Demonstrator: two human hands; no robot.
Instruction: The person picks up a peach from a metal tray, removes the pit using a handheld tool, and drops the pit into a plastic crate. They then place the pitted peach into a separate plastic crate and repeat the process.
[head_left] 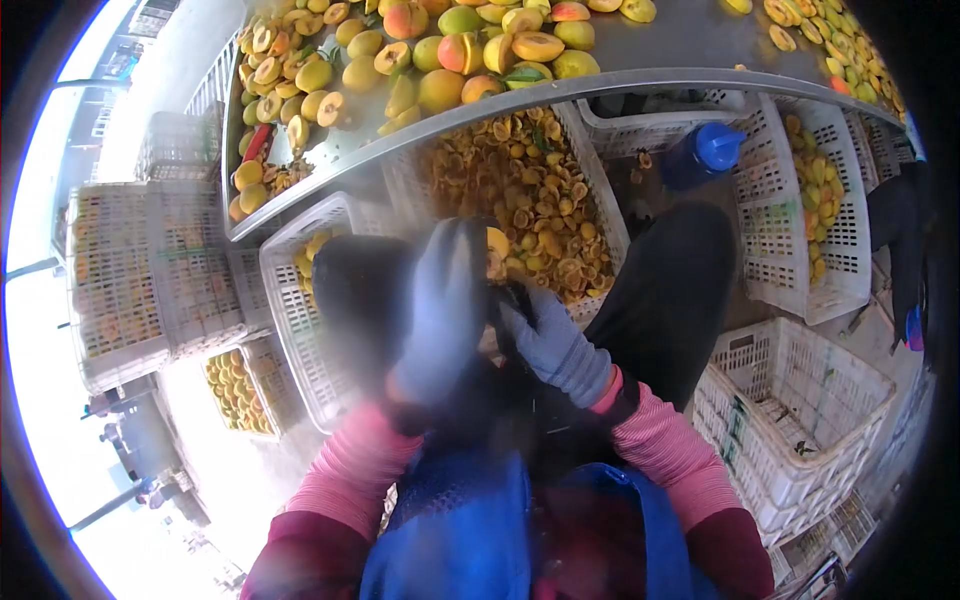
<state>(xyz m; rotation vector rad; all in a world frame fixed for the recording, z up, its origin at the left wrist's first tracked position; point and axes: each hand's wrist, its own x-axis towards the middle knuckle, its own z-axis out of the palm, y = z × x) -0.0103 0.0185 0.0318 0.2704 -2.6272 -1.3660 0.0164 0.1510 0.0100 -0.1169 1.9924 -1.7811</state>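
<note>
Apron: my blue apron (460, 530) fills the bottom of the view, with pink striped sleeves (670, 450) on either side of it.
Left hand: my left hand (440, 310) is gloved in grey-blue and raised in front of my lap. It is badly blurred, so I cannot tell how far its fingers are closed.
Right hand: my right hand (555, 345) wears the same kind of glove and sits just beside the left. Its fingers (520, 315) bend in toward a dark object (508, 295) between the two hands, but I cannot tell whether they grip it.
Fruit piece: a yellow-orange fruit piece (497, 243) peeks out at the top of my left fingers, touching the glove. Too little of it shows to tell its long axis or which way it points.
Lap: my dark trouser knees (670, 290) spread out below the hands.
Counter: the metal counter (640, 80) curves across the top and carries a heap of whole and halved yellow fruit (440, 50).
Under the counter: a white crate (600, 200) of cut fruit scraps stands just beyond my hands, with a blue-capped jug (705, 155) near it.
Room: an empty crate (790, 420) stands to my right, stacked crates (130, 270) fill the left, and bright daylight falls on the floor (230, 470).
</note>
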